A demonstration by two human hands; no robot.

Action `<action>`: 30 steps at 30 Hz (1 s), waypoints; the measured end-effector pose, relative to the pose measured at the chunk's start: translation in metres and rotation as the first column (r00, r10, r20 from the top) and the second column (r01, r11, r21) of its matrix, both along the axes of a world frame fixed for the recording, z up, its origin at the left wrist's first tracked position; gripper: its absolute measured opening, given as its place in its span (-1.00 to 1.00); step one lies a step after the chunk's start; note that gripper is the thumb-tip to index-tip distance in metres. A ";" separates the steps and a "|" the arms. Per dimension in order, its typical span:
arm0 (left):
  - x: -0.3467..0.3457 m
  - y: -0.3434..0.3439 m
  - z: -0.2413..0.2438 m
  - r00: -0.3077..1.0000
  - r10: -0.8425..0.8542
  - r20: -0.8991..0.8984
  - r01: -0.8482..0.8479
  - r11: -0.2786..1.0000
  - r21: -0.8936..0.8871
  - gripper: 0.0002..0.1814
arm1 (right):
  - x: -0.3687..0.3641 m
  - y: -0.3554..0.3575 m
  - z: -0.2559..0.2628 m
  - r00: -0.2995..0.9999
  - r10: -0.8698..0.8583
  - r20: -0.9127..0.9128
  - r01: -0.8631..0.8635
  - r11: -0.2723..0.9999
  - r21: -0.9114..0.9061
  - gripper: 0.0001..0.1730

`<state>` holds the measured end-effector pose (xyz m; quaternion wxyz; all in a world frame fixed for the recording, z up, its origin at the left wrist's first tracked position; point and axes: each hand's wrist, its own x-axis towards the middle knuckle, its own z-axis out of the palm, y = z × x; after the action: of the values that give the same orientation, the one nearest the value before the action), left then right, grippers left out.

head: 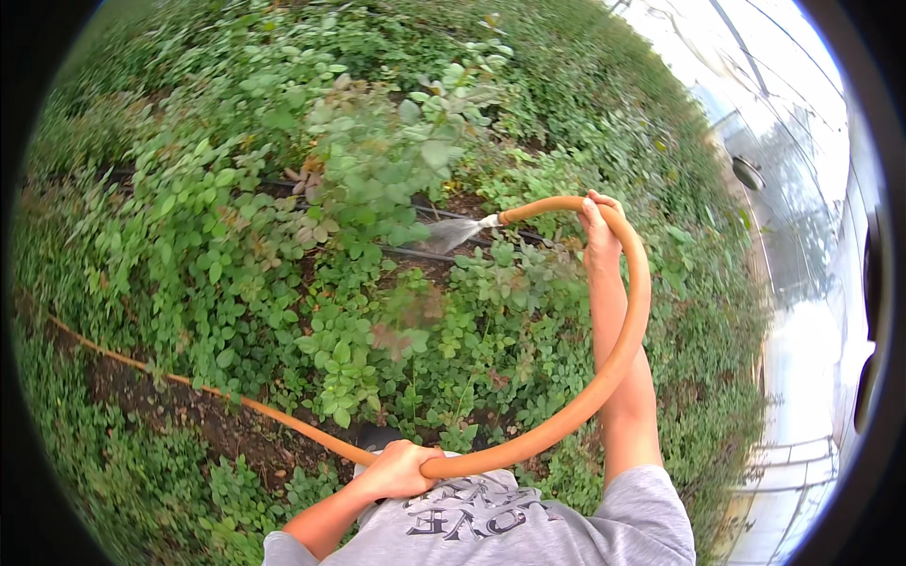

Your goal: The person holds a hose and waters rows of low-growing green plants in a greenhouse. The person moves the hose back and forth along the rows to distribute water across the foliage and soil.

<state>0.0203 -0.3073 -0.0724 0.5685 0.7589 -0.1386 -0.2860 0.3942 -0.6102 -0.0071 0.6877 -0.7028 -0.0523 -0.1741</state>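
An orange garden hose (566, 421) loops from my waist up to the right and bends back to the left. My left hand (400, 468) is closed around it close to my grey shirt. With my arm stretched forward, my right hand (601, 216) grips the hose a short way behind its end. A pale nozzle (490, 221) tips the hose, and water spray (447, 233) fans out of it leftward, low among leafy green bushes (396, 163). Leaves hide part of where the water lands.
Thin dark irrigation pipes (417, 253) run through the bushes. The hose trails off left along a bare soil path (177, 414) between plant rows. At right stands a translucent greenhouse wall (800, 283), with a round dark object (748, 173) near it.
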 end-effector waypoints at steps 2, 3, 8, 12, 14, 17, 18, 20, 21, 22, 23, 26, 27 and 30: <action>0.005 -0.002 -0.002 0.999 -0.048 -0.013 0.048 0.999 -0.014 -0.74 | -0.007 -0.029 0.010 0.995 -0.093 0.035 0.095 0.993 -0.064 -0.76; 0.008 -0.004 -0.003 0.997 -0.076 -0.020 0.076 0.997 -0.020 -0.74 | -0.012 -0.042 0.015 0.989 -0.129 0.078 0.135 0.987 -0.085 -0.76; 0.023 -0.022 0.005 0.964 -0.263 -0.031 0.263 0.965 -0.004 -0.66 | -0.023 -0.069 0.054 0.977 -0.136 0.166 0.169 0.963 -0.208 -0.78; 0.028 -0.046 0.016 0.928 -0.372 0.024 0.371 0.919 -0.134 -0.78 | -0.035 -0.098 0.076 0.955 -0.247 0.166 0.276 0.944 -0.179 -0.78; 0.031 -0.056 0.026 0.903 -0.429 0.033 0.429 0.891 -0.150 -0.78 | -0.037 -0.106 0.077 0.964 -0.213 0.159 0.232 0.966 -0.115 -0.78; 0.037 -0.071 0.042 0.862 -0.506 0.027 0.504 0.850 -0.155 -0.79 | -0.056 -0.116 0.094 0.959 -0.259 0.114 0.258 0.966 0.020 -0.80; 0.037 -0.077 0.045 0.869 -0.494 0.034 0.494 0.861 -0.120 -0.79 | -0.059 -0.119 0.095 0.952 -0.289 0.101 0.283 0.956 0.077 -0.80; 0.039 -0.089 0.050 0.871 -0.490 0.044 0.492 0.868 -0.064 -0.78 | -0.067 -0.133 0.103 0.937 -0.341 0.073 0.329 0.933 0.143 -0.81; 0.041 -0.096 0.054 0.867 -0.497 0.044 0.498 0.866 -0.042 -0.78 | -0.073 -0.145 0.103 0.935 -0.346 0.079 0.332 0.931 0.148 -0.81; 0.041 -0.104 0.057 0.863 -0.503 0.045 0.504 0.863 -0.020 -0.78 | -0.078 -0.158 0.102 0.933 -0.351 0.085 0.336 0.930 0.152 -0.81; 0.039 -0.113 0.059 0.858 -0.512 0.043 0.514 0.858 -0.020 -0.78 | -0.085 -0.173 0.103 0.930 -0.355 0.092 0.339 0.928 0.155 -0.81; 0.031 -0.147 0.061 0.851 -0.525 0.029 0.525 0.851 0.011 -0.75 | -0.098 -0.201 0.112 0.943 -0.316 0.109 0.292 0.937 0.190 -0.80; 0.030 -0.162 0.063 0.842 -0.539 0.038 0.538 0.842 0.034 -0.74 | -0.104 -0.211 0.116 0.945 -0.304 0.116 0.279 0.941 0.193 -0.80; 0.025 -0.213 0.064 0.820 -0.569 0.058 0.561 0.821 0.110 -0.71 | -0.118 -0.251 0.123 0.974 -0.176 0.146 0.143 0.967 0.213 -0.82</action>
<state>0.0454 -0.5206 -0.0086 0.4175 0.7199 -0.3695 -0.4135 0.2759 -0.8611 0.1157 0.7323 -0.6151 -0.0339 -0.2904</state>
